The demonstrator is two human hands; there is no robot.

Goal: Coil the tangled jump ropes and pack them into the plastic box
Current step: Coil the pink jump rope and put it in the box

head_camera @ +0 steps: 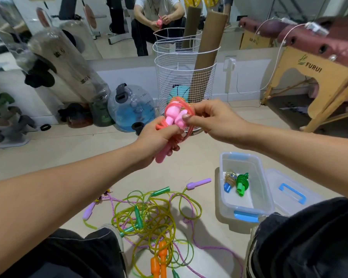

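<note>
A pink jump rope [174, 115] with pink handles and a coral cord is held up in front of me in a coiled bundle. My left hand [156, 140] grips the handles and coil from below. Pinching the cord at the top of the bundle is my right hand [208, 117]. On the floor to the right stands the clear plastic box [267, 199] with blue latches; two coiled ropes lie inside, one with blue handles [228, 182] and one green [241, 184]. A tangled pile of ropes [149, 219] with green, purple and orange handles lies on the floor between my knees.
The box lid [292, 192] with a blue handle lies right of the box. A white wire basket [186, 83] with cardboard tubes stands behind my hands, with a water jug [130, 107] to its left. A wooden massage table [319, 77] is at the right. A mirror lines the wall.
</note>
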